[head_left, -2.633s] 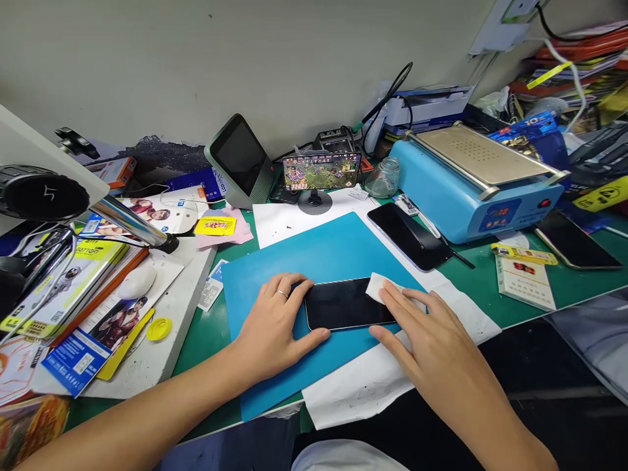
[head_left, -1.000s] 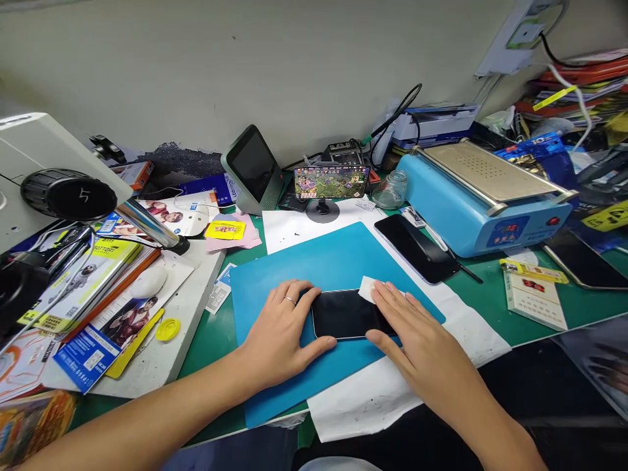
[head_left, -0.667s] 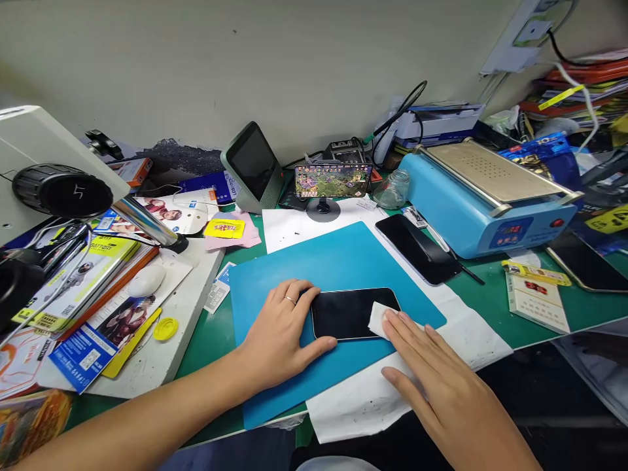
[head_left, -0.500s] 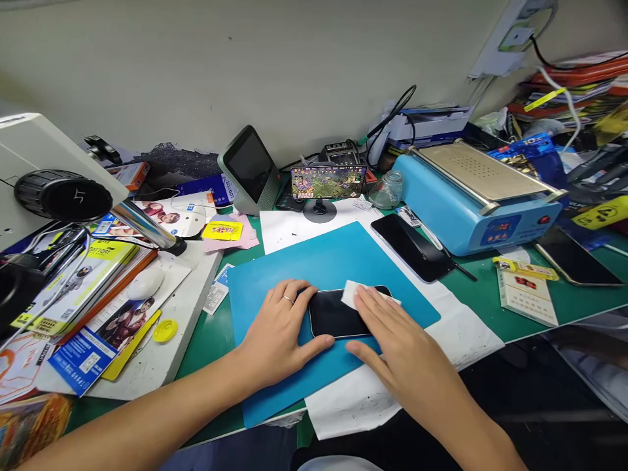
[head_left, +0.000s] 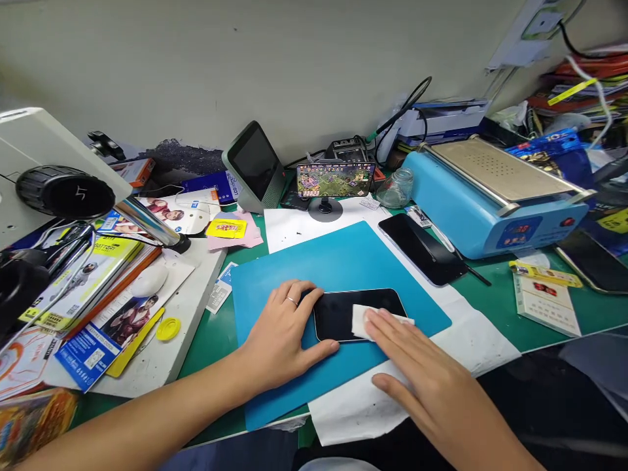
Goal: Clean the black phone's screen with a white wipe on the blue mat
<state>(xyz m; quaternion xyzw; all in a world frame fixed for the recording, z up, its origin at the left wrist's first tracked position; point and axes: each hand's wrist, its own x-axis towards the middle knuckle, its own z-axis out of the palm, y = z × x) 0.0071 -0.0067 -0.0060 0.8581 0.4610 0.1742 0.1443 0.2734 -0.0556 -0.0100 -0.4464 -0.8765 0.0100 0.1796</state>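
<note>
A smartphone with a dark screen lies face up and crosswise on a blue mat. My left hand, a ring on one finger, steadies its left end, fingers at the far edge and thumb near the close edge. Under the outstretched fingers of my right hand, a folded white wipe is pressed onto the right part of the screen. The right thumb points out over the white paper, apart from the phone. Part of the phone's right end is hidden by the wipe and fingers.
Another dark phone lies right of the mat, before a blue heating machine. A phone on a stand plays a game at the back, near a glass jar. Booklets and a white mouse crowd the left.
My right hand has slid the wipe nearer to me and slightly right across the screen, its thumb swinging away from the phone. My left hand keeps its place at the phone's end. The view shifted slightly.
</note>
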